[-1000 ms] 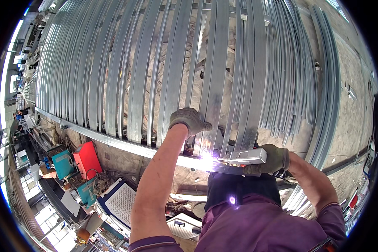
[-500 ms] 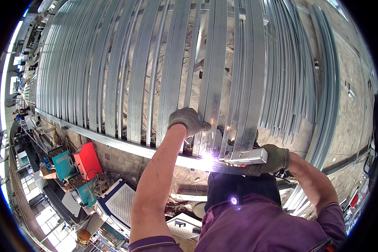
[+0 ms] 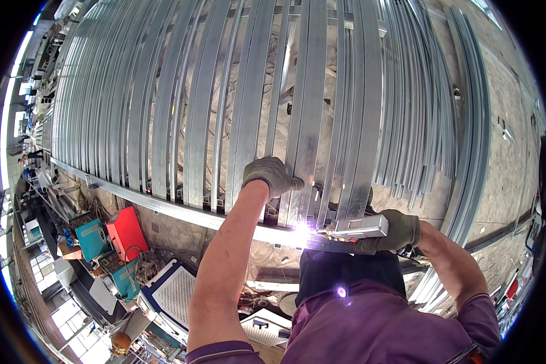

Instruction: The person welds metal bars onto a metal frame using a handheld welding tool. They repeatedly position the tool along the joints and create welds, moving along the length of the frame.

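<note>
My left hand, in a grey-green work glove, lies over the galvanized metal tubes. Its fingers curl down around a tube and its thumb points right, onto a wide tube. My right hand, gloved the same way, is closed around a welding gun with a silver, box-shaped body. The gun's tip points left at a bright white-violet welding spot, where the wide tube meets the long cross rail. Glare hides the joint and the gun's tip.
Many parallel tubes run away from me, with loose thin tubes stacked at right. Concrete floor lies beyond them. A red box, a teal box and a white-and-blue case stand at lower left.
The welding spot and the gun have shifted very slightly right. Sparks on the wide tube have faded. My left hand stays in the same place.
</note>
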`<state>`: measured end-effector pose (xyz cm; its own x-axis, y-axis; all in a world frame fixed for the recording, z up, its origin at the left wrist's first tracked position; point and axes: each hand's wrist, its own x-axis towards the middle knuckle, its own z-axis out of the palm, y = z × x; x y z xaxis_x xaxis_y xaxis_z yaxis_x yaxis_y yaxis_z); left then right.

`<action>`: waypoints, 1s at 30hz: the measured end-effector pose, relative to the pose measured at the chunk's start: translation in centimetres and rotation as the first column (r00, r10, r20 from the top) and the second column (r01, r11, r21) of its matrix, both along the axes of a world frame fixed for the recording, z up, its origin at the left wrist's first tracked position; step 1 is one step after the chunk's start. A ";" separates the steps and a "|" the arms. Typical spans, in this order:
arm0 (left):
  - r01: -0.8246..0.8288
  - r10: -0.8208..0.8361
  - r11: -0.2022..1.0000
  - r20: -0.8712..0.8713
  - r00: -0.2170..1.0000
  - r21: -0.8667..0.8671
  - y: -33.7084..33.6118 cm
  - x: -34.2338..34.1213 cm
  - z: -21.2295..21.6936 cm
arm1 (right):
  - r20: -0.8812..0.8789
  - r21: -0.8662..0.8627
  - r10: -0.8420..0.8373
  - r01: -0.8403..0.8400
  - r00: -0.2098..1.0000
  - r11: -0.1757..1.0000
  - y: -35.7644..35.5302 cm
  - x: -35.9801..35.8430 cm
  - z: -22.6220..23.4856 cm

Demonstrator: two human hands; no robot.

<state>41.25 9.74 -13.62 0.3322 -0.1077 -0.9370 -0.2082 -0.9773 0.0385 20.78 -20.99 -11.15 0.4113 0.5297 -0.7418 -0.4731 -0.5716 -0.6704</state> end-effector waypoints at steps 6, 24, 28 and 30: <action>0.028 -0.025 0.999 0.111 0.993 -0.028 0.5 -0.6 -1.1 | 0.041 0.038 -0.065 0.063 0.997 0.997 -0.3 -1.0 -0.5; -0.075 0.150 0.971 0.335 0.930 -0.228 3.7 0.4 0.0 | 0.298 0.152 -0.161 0.120 0.941 0.981 2.1 0.2 5.6; -0.056 0.089 0.994 0.393 0.915 -0.095 6.1 1.9 0.7 | 0.194 0.005 -0.002 0.001 0.981 1.000 5.7 4.5 6.5; -0.038 0.064 0.996 0.391 0.918 -0.076 6.3 1.8 0.1 | 0.256 0.055 -0.022 0.008 0.966 0.998 6.6 4.3 4.8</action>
<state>43.05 16.00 -13.53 0.6785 -0.1376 -0.7216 -0.1697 -0.9851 0.0282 25.05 -14.35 -6.34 0.5922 0.5575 -0.5818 -0.2898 -0.5264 -0.7993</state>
